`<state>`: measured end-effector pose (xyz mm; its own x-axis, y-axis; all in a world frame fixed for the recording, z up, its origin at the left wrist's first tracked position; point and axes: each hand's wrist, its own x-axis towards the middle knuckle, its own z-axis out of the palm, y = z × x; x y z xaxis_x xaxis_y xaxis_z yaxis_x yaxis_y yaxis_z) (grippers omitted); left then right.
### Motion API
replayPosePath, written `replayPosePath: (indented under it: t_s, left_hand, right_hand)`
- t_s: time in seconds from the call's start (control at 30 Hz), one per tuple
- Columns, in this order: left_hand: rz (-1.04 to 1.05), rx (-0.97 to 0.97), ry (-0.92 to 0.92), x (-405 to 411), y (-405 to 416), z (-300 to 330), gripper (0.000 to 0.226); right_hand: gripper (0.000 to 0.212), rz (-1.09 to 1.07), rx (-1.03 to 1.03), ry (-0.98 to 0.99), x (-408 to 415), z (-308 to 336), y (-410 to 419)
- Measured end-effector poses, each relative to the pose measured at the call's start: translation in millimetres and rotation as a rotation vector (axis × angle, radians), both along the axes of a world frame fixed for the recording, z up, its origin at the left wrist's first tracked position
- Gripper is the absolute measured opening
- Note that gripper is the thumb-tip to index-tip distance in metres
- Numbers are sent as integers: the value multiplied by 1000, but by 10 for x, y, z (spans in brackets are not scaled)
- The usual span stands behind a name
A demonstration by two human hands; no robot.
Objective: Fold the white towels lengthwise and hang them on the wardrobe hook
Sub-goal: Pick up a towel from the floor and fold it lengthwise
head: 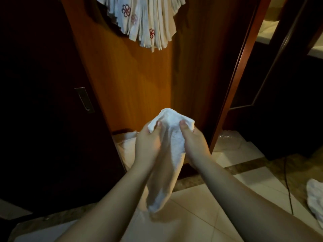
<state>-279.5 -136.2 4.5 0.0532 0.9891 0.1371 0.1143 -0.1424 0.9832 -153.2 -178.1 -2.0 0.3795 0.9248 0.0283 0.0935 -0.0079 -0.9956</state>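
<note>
Since the fold needs matched corners, we pinch the white towel [172, 135] at centre frame with left hand [148, 144] and right hand [193, 142], below the hung towels [145, 23] at top.

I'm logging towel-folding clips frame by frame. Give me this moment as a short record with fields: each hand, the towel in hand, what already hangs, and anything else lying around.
left hand: pinches the towel's top edge
right hand: pinches the same edge, apart from the left
towel: white, bunched at top, hanging down between the forearms
hung towels: fanned bundle on the wardrobe, some with red motifs
hook: not visible
floor towel: crumpled on the tiles at right
stage: towel not yet hung
</note>
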Motion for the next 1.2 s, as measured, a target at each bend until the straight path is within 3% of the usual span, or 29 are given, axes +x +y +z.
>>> replayPosePath:
  t_s: [0.13, 0.27, 0.37, 0.5, 0.63, 0.73, 0.87, 0.97, 1.1, 1.2]
  left_hand:
    - [-154, -35, -252, -379, 284, 273, 7]
    - [-526, -105, -233, -668, 451, 502, 8]
    - [-782, -143, -315, -745, 491, 635, 8]
    - [-1039, -39, -403, -587, 488, 795, 17]
    - [-1161, 78, -461, -378, 455, 956, 8]
    - [-1103, 110, -444, -267, 366, 1056, 16]
    - [-757, 243, -112, -185, 262, 1174, 55]
    - [-699, 283, 36, -165, 214, 1219, 72]
    - [-612, 237, -188, -280, 159, 1337, 43]
    - [-652, 308, -144, -427, 127, 1410, 53]
  right_hand:
    - [31, 170, 44, 234, 486, 242, 56]
    - [49, 496, 17, 389, 773, 433, 73]
    - [46, 680, 56, 372, 712, 612, 25]
    - [32, 781, 102, 233, 388, 990, -122]
    - [37, 705, 197, 96, 222, 1152, -190]
    - [61, 605, 266, 47, 160, 1124, -231]
    - [48, 565, 354, 48, 91, 1094, -284]
    - [38, 533, 395, 10, 82, 1115, -274]
    - [40, 464, 428, -42, 105, 1156, -214]
    - [42, 426, 411, -85, 127, 1237, -165]
